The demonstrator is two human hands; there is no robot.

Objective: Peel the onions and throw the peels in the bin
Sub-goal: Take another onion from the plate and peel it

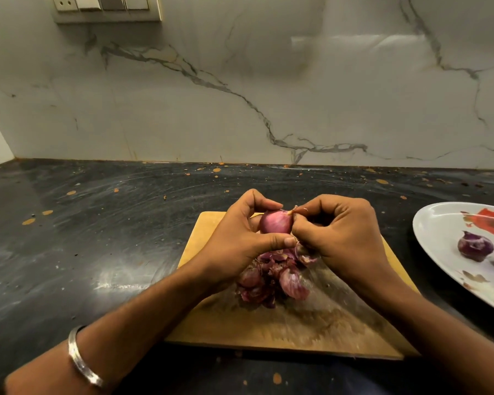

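Cutting board (283,323) on counter (97,238), near front edge, centre. Peel heap (271,277) on board, middle. Onion (275,222) held above board, behind heap, between both hands: left hand (237,240) on its left side, right hand (342,238) on its right, fingertips at top tip. Plate (434,232) on counter, right of board, apart from it; two peeled onions (475,246) on plate. Wall (240,95) behind counter. Switch panel (106,8) on wall, upper left. Bangle (82,357) on left wrist.

Dark counter (97,238) (speckled, perhaps stained) bears wooden board (297,326) and white plate (437,232).
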